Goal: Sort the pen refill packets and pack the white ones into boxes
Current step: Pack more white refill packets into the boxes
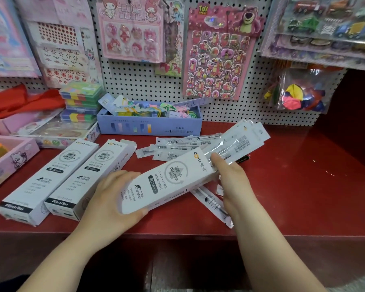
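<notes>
- Red counter (pixel 303 197), front edge nearest; both hands work just above it.
- Left hand (pixel 112 199) is wrapped round the near, closed end of the held box (pixel 167 180). My read: it steadies the box so the mouth stays put for loading.
- Right hand (pixel 232 182) pinches the packet bundle (pixel 238 140) right at the box mouth, probably to guide it in square.
- Held box long axis runs near-left to far-right, open mouth pointing far-right. The bundle lies on the same line, mostly sticking out; how deep it sits, can't tell.
- One loose packet (pixel 211 202) lies under the box by the right wrist, angled across it.
- Left: first spare box (pixel 44 182) and second spare box (pixel 89 178), flat, side by side. The second's far flap is open, so likely next to fill.
- Behind: unsorted packets (pixel 177 144), then a blue tray (pixel 150 125) and a pegboard (pixel 135 87) hung with sticker sheets.
</notes>
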`<state>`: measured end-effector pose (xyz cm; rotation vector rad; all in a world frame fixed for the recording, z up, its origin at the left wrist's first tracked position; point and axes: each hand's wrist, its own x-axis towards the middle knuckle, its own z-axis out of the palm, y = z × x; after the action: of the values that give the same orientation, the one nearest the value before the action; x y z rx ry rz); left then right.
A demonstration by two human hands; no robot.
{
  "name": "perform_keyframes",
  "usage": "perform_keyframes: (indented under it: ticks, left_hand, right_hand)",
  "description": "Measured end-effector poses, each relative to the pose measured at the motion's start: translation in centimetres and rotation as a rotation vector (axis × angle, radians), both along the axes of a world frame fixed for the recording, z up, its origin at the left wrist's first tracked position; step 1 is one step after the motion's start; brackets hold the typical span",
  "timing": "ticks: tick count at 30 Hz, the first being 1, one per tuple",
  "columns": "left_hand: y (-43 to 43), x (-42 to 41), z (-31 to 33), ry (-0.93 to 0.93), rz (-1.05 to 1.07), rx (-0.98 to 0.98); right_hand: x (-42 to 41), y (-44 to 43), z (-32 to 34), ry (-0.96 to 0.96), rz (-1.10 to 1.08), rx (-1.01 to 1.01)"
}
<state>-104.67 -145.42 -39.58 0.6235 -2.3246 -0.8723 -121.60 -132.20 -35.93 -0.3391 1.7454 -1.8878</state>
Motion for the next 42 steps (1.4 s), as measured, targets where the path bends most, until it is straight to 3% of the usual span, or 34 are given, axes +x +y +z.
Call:
perform_keyframes:
  ticks: [9, 15, 17, 23, 28, 31, 33, 37, 42]
  left_hand:
    - [-0.1, -0.3, 0.6, 0.12, 0.034, 0.113]
    - [-0.7, 0.1, 1.0, 0.188, 0.058, 0.175]
    - [-0.7, 0.4, 1.3, 0.213, 0.063, 0.192]
    - [-0.8, 1.0, 1.3, 0.212, 0.067, 0.188]
    - [-0.6, 1.0, 1.1, 0.203, 0.09, 0.171]
    - [-0.6, 1.1, 1.1, 0.194, 0.116, 0.155]
    - [-0.6, 1.1, 1.0, 0.164, 0.153, 0.125]
    - [-0.5, 1.1, 0.9, 0.019, 0.304, 0.036]
    - [-0.7, 1.6, 0.8, -0.119, 0.501, -0.003]
  right_hand:
    - [-0.8, -0.4, 4.0, 0.234, 0.222, 0.125]
    - [-0.4, -2.2, 6.6, 0.167, 0.083, 0.011]
    - [0.2, -3.0, 7.1, 0.224, 0.053, -0.026]
    - [0.9, -3.5, 7.3, 0.38, 0.225, 0.099]
    - [0.0, -3.7, 7.2, 0.354, -0.125, -0.083]
    - [0.5, -3.5, 6.8, 0.492, 0.127, 0.149]
    - [0.7, -3.5, 6.5, 0.48, 0.229, 0.196]
    - [-0.1, -2.9, 5.5, 0.456, 0.151, 0.176]
    - [-0.7, -0.6, 1.4, 0.653, 0.226, 0.601]
